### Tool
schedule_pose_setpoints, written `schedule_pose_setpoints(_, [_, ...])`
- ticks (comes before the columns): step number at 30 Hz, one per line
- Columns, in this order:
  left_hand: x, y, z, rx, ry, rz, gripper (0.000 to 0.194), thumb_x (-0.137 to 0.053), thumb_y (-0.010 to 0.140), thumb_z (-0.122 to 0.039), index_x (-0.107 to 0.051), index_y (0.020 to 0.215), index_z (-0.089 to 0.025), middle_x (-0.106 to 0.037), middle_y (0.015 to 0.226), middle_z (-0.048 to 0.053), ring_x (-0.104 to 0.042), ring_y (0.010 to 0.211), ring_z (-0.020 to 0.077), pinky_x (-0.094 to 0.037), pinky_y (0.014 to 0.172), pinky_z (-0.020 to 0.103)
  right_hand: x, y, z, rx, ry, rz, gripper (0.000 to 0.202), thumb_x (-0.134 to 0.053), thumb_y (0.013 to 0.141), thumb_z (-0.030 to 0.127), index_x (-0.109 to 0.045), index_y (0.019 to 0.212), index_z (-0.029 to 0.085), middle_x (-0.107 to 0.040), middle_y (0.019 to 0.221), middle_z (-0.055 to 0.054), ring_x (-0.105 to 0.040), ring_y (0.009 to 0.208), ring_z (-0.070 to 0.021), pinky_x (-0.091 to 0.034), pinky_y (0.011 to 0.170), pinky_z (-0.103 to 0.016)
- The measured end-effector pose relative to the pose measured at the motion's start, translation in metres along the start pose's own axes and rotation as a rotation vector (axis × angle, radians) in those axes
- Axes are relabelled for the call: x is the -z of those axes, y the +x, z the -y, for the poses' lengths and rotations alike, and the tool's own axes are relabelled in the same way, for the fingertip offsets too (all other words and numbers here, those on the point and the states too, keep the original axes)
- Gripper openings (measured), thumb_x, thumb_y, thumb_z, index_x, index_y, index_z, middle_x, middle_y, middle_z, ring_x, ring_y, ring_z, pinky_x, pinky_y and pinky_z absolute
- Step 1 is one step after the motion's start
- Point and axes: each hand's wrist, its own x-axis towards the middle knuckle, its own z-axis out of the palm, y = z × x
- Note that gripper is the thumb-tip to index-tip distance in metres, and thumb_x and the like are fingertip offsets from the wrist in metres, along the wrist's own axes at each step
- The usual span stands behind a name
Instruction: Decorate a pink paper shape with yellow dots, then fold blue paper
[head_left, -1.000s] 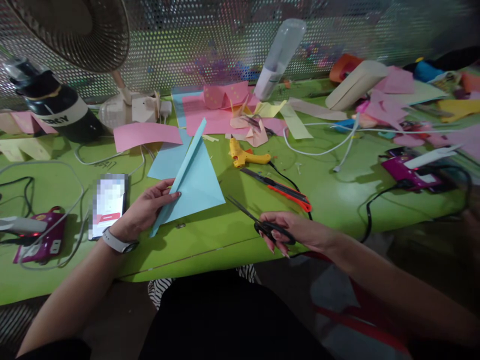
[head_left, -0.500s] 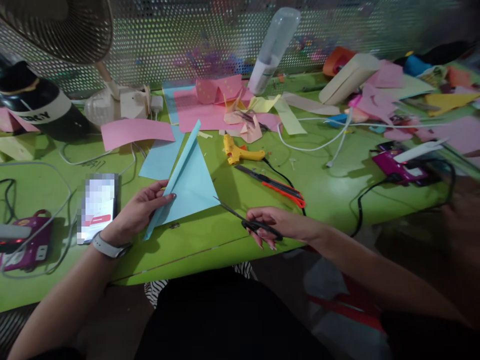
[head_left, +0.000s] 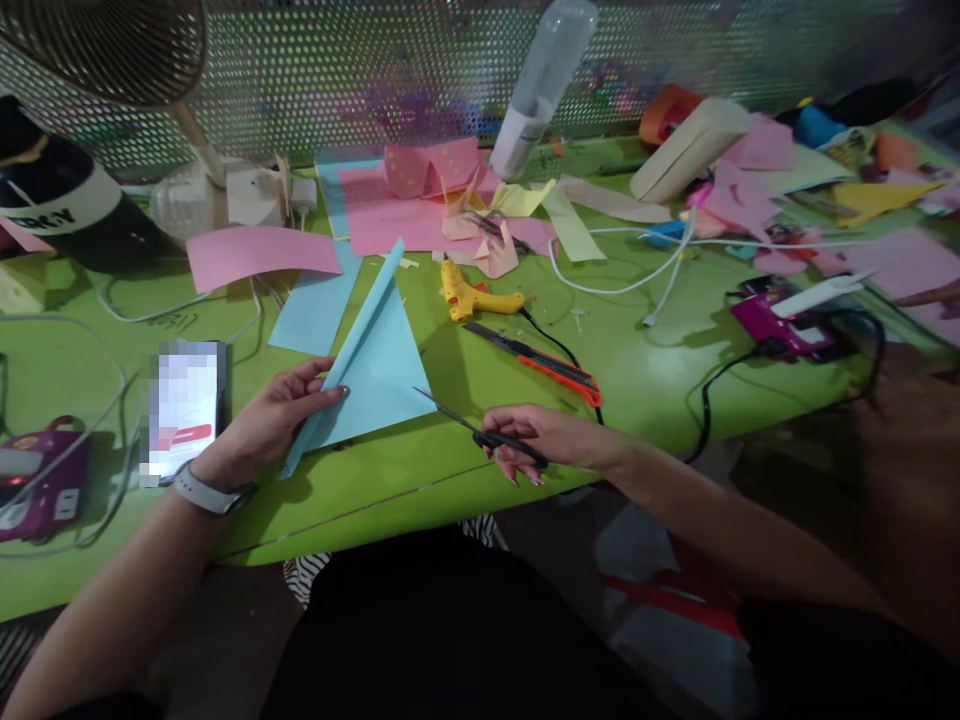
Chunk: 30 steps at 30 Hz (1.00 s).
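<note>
My left hand (head_left: 300, 405) pinches a sheet of light blue paper (head_left: 386, 375) along its rolled or folded left edge, thumb on top. The paper tapers to a point at the far end and spreads toward the right. In my right hand (head_left: 525, 440) is a pair of black-handled scissors (head_left: 499, 440), fingers in the loops. Their blade tips reach over the paper's lower right corner. Just beyond the scissors lie an orange and black utility knife (head_left: 536, 365) and a yellow glue gun (head_left: 480, 297).
A phone (head_left: 185, 410) lies left of my left hand. Purple power strips (head_left: 787, 325) sit at both sides, with cables across the green table (head_left: 405, 510). Pink paper (head_left: 262, 258), paper scraps, a clear bottle (head_left: 544, 90), a fan (head_left: 202, 150) and a dark bottle (head_left: 67, 195) stand or lie farther back.
The scissors have moved slightly left, so their tips now overlap the paper's right corner. My left hand keeps its hold on the paper. The whole view has shifted a little.
</note>
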Motion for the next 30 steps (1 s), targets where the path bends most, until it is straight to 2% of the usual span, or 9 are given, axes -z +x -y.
schedule_pose_setpoints(8, [-0.002,-0.0004,0.0003,0.006,-0.003,-0.005,0.037,-0.077,0.076,-0.015,-0.065,0.11,-0.019,-0.074,0.077,-0.002,-0.069,0.061,0.01,-0.059,0.057,0.017,-0.002,0.0005,0.0012,-0.013,-0.007,-0.013,0.048,-0.076,0.073,0.056,-0.049,0.083,0.017,-0.061,0.067,0.002,-0.053,0.048,-0.004,-0.044,0.04,-0.014])
schedule_pose_setpoints(13, [-0.0005,0.0003,0.0015,-0.002,-0.033,0.013,0.033,-0.077,0.076,-0.015,-0.066,0.107,-0.02,-0.072,0.072,-0.004,-0.069,0.059,0.0097,-0.059,0.054,0.016,-0.0026,0.001,0.0014,-0.021,-0.017,-0.021,0.048,-0.075,0.073,0.057,-0.049,0.083,0.017,-0.061,0.068,0.002,-0.05,0.047,-0.0028,-0.043,0.041,-0.014])
schedule_pose_setpoints(19, [0.0018,0.0012,0.0031,-0.002,-0.002,-0.013,0.033,-0.078,0.075,-0.014,-0.067,0.106,-0.02,-0.074,0.077,-0.002,-0.07,0.063,0.0103,-0.059,0.056,0.016,-0.0037,0.0014,0.0015,-0.032,-0.02,-0.037,0.048,-0.076,0.071,0.057,-0.048,0.082,0.018,-0.06,0.068,0.003,-0.053,0.05,-0.0052,-0.041,0.04,-0.015])
schedule_pose_setpoints(30, [0.0022,0.0014,0.0035,0.025,-0.014,-0.001,0.032,-0.079,0.074,-0.015,-0.067,0.103,-0.02,-0.075,0.078,-0.002,-0.069,0.06,0.0095,-0.06,0.056,0.017,-0.0068,0.0011,0.0033,-0.047,-0.036,-0.073,0.044,-0.071,0.077,0.055,-0.048,0.081,0.019,-0.06,0.064,0.004,-0.049,0.045,-0.0035,-0.038,0.037,-0.015])
